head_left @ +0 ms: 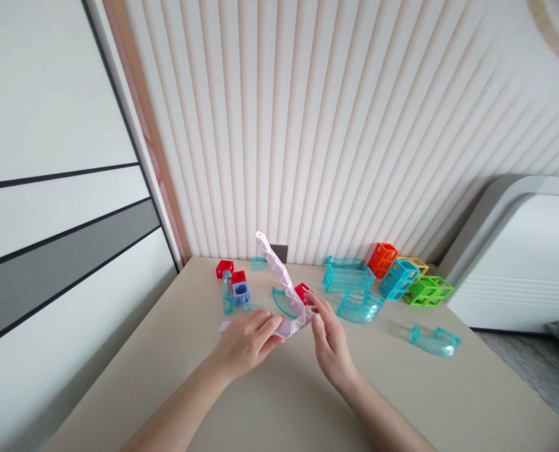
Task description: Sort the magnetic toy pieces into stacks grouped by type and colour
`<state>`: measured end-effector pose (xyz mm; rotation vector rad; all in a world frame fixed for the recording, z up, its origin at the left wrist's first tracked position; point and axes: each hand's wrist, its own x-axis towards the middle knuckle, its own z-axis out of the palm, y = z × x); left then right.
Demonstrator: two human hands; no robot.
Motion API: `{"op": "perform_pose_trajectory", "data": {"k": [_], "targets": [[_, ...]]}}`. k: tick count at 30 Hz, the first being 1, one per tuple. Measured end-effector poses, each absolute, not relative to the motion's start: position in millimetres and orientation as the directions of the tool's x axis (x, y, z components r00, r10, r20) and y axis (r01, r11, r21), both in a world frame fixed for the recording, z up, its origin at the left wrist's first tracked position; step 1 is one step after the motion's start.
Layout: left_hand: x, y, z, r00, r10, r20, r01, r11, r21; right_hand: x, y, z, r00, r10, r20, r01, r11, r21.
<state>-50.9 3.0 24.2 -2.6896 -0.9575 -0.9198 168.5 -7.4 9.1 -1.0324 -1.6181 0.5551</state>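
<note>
A lilac-and-white snake puzzle [279, 269], made of triangular segments, is bent with one arm rising up and to the left and the other lying low. My left hand [249, 342] is closed on the low arm, and a short pale end sticks out to its left. My right hand [330, 342] is beside the bend at the right, its thumb and fingers apart; whether a fingertip touches the puzzle is hard to tell. Just behind the bend lie a red cube frame [301, 292] and a clear teal curved piece [283, 304], both partly hidden.
Left on the table [176, 364] are red blocks [225, 269], a blue block with a round hole [241, 294] and a clear teal tube [227, 295]. Right are teal track pieces [348, 279], orange [382, 260], blue [399, 279] and green [428, 291] cube frames. A ribbed wall stands behind.
</note>
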Motion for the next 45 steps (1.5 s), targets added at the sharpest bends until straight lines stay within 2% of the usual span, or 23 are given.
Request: {"op": "perform_pose_trajectory", "data": {"k": [2, 5, 7, 9, 11, 15, 19, 23, 27, 30, 33, 37, 45], "targets": [[-50, 3, 24, 0.623, 0.493, 0.607, 0.617, -0.787, 0.006, 160, -8, 8, 0.008, 0.914, 0.407, 0.218, 0.395, -0.892], [-49, 3, 24, 0.642, 0.453, 0.618, 0.615, -0.786, -0.062, 155, -6, 10, -0.019, 0.978, 0.208, 0.054, 0.208, -0.977], [-48, 3, 23, 0.651, 0.448, 0.613, 0.607, -0.792, -0.066, 155, -4, 13, -0.084, 0.993, 0.084, -0.066, 0.079, -0.995], [-46, 2, 21, 0.642, 0.477, 0.6, 0.606, -0.795, -0.017, 156, -2, 16, -0.145, 0.989, 0.034, -0.148, 0.012, -0.989], [-44, 2, 18, 0.623, 0.528, 0.577, 0.615, -0.787, 0.057, 157, -1, 17, -0.145, 0.988, 0.059, -0.165, 0.034, -0.986], [-43, 4, 12, 0.561, 0.645, 0.52, 0.651, -0.731, 0.204, 158, -2, 13, -0.048, 0.977, 0.207, -0.117, 0.2, -0.973], [-42, 2, 11, 0.51, 0.703, 0.496, 0.637, -0.696, 0.331, 156, -7, 11, -0.022, 0.953, 0.301, -0.098, 0.297, -0.95], [-37, -4, 15, 0.492, 0.736, 0.465, 0.594, -0.675, 0.439, 155, -11, 21, -0.009, 0.959, 0.283, -0.092, 0.281, -0.955], [-35, -7, 20, 0.443, 0.732, 0.518, 0.539, -0.679, 0.499, 156, -11, 30, 0.056, 0.968, 0.246, 0.001, 0.247, -0.969], [-37, -6, 22, 0.38, 0.765, 0.52, 0.411, -0.643, 0.646, 155, -11, 28, 0.042, 0.979, 0.2, 0.018, 0.2, -0.98], [-38, -4, 17, 0.326, 0.804, 0.498, 0.248, -0.581, 0.775, 150, -13, 20, -0.06, 0.995, 0.08, -0.072, 0.075, -0.995], [-40, 2, 10, 0.266, 0.797, 0.542, 0.212, -0.597, 0.774, 144, -14, 13, -0.157, 0.986, -0.05, -0.15, -0.074, -0.986], [-39, 3, 10, 0.219, 0.855, 0.471, 0.23, -0.514, 0.826, 145, -16, 24, -0.168, 0.985, 0.032, 0.078, 0.046, -0.996]]}}
